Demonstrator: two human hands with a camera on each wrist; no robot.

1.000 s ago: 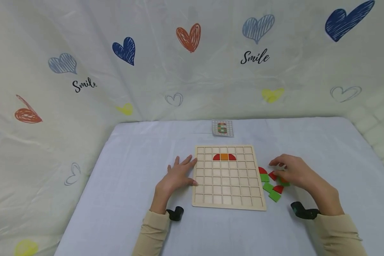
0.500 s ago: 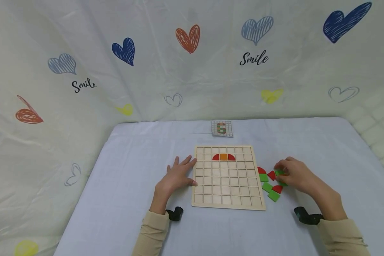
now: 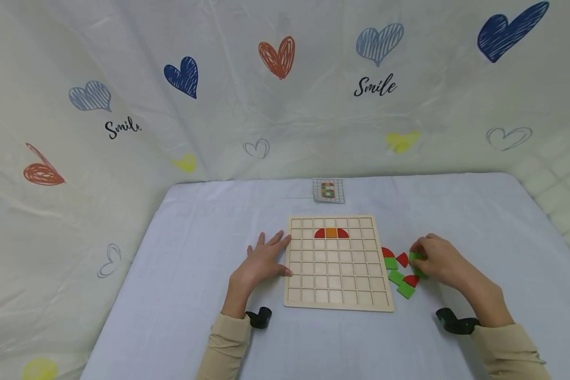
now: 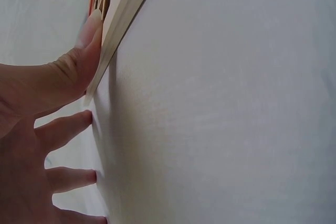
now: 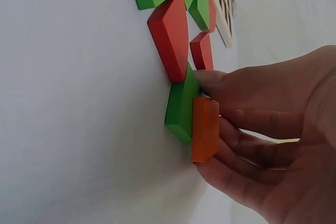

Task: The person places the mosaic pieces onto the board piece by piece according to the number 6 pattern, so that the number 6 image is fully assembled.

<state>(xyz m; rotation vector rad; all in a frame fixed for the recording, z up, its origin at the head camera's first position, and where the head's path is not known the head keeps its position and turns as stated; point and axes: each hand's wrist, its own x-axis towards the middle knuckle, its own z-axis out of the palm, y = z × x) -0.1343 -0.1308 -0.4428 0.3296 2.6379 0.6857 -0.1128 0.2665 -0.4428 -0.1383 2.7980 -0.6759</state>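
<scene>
A pale wooden grid board (image 3: 332, 274) lies on the table, with a red, orange and red row of pieces (image 3: 331, 233) set near its top. My left hand (image 3: 262, 264) rests spread at its left side, thumb on the rim (image 4: 118, 24). My right hand (image 3: 439, 258) is at the loose pieces, thumb and fingertips around a green block (image 3: 415, 257). In the right wrist view an orange block (image 5: 205, 129) sits against the fingers, beside a green block (image 5: 180, 109); the far fingertips are partly hidden behind the orange one.
Loose red pieces (image 3: 402, 259) and green pieces (image 3: 406, 290) lie along the board's right side. A small card (image 3: 329, 190) with a coloured grid pattern lies at the table's back edge. Behind stands a white cloth (image 3: 218, 126) printed with hearts.
My right hand has shifted slightly right, off the red piece, and its fingers have closed in at a green block. The left hand stays at the board.
</scene>
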